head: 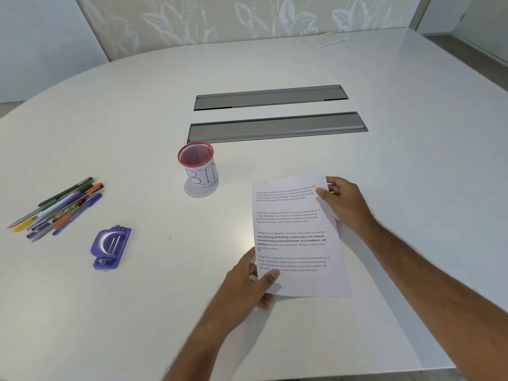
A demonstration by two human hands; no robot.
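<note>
sheet: printed sheet [295, 237] held just above worktop [137, 312], long axis 12 to 6 o'clock
left hand [248, 281]: pinches 7 o'clock edge
right hand [342, 200]: pinches 1 o'clock corner
nearer: both equally

Single wide-angle head view, forward and down over the white table [412, 174], close above left hand [247, 279] and right hand [343, 204].

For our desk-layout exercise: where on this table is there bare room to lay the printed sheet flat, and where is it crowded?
Bare: the near strip between the purple punch and the left hand; the stretch right of the grey slots, beyond the right hand. Crowded: the left side, with the pens and punch, and around the BIN cup.
</note>
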